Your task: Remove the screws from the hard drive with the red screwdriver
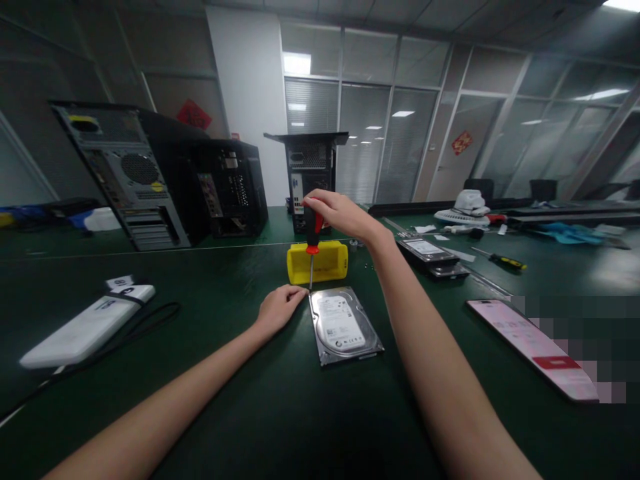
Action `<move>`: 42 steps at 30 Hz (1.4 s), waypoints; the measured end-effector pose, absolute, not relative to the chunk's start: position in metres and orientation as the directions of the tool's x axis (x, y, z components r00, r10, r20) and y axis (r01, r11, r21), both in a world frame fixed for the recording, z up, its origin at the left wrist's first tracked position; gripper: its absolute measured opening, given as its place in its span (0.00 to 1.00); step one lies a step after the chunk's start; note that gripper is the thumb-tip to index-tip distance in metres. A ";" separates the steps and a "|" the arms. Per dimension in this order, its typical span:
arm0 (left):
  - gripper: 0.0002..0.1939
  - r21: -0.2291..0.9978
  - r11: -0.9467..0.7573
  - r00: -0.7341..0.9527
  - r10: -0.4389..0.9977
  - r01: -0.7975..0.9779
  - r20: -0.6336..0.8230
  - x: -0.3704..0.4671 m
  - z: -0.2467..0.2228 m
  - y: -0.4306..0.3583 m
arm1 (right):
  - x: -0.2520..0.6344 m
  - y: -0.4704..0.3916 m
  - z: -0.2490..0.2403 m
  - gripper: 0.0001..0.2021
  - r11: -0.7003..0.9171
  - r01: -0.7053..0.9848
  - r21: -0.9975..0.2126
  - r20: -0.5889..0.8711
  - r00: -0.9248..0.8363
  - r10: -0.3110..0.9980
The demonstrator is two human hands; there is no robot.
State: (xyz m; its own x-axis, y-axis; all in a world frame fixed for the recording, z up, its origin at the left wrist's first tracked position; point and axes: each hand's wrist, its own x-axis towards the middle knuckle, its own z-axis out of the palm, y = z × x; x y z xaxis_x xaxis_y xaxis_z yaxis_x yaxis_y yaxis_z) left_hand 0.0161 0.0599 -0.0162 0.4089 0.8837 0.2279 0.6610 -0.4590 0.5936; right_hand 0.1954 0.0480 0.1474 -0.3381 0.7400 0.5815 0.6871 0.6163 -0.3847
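Note:
A silver hard drive (343, 327) with a white label lies flat on the green table, label side up. My right hand (336, 208) is wrapped over the top of a red and black screwdriver (313, 233), which stands upright with its tip at the drive's far left corner. At that same corner my left hand (279, 310) rests low, fingers closed together and fingertips close to the screwdriver's tip. Whatever those fingertips pinch is too small to make out. Just behind the drive sits a yellow bin (327, 261), partly hidden by the screwdriver.
More hard drives (431, 255) lie beyond my right forearm, near a yellow-black screwdriver (505, 261). A phone (530, 343) is at the right, a white power bank (93, 327) with a black cable at the left. Computer cases (165, 173) stand at the back.

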 end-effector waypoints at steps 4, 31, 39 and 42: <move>0.19 0.599 -0.447 0.400 0.890 0.664 0.221 0.016 -0.015 0.059 | 0.193 0.047 0.145 0.18 0.605 0.666 -0.437 0.549 -0.335 0.766; 0.17 0.561 -0.487 0.429 0.870 0.669 0.244 0.017 -0.014 0.053 | 0.274 0.020 0.171 0.15 0.616 0.237 -0.752 0.618 0.578 0.532; 0.18 0.540 -0.508 0.441 0.859 0.671 0.260 0.017 -0.011 0.050 | 0.312 0.010 0.172 0.14 0.590 0.058 -0.805 0.459 0.691 0.559; 0.19 0.538 -0.511 0.445 0.857 0.670 0.260 0.017 -0.009 0.048 | 0.316 0.009 0.168 0.10 0.450 -0.024 -0.893 0.351 0.590 0.727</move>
State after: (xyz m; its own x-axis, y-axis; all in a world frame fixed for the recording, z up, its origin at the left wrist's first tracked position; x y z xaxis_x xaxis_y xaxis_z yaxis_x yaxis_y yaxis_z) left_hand 0.0172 0.0480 -0.0090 0.4453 0.8569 0.2596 0.6703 -0.5112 0.5379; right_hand 0.3159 0.0095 0.1679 0.5899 0.7272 0.3509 -0.0238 0.4500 -0.8927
